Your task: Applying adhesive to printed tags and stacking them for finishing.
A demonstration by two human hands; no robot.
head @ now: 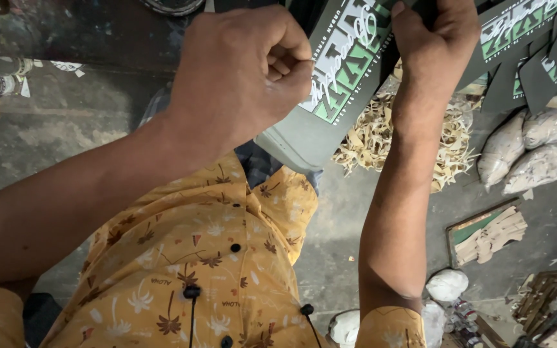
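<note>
Currently, left hand (240, 71) and right hand (436, 29) both clamp fingers on the dark printed sleeve (330, 84); uneven pull could crease it over the tan scrap pile (372, 138).

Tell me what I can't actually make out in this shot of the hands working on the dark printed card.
Head view only:
- Left hand: a closed fist; whatever its fingertips pinch is hidden.
- Right hand: fingertips cut off by the top edge.
- Dark printed card: its upper end runs out of frame; the hands cover part.
- Pile of pale scraps: partly behind the right forearm.
- Tray contents: too small to identify.
</note>
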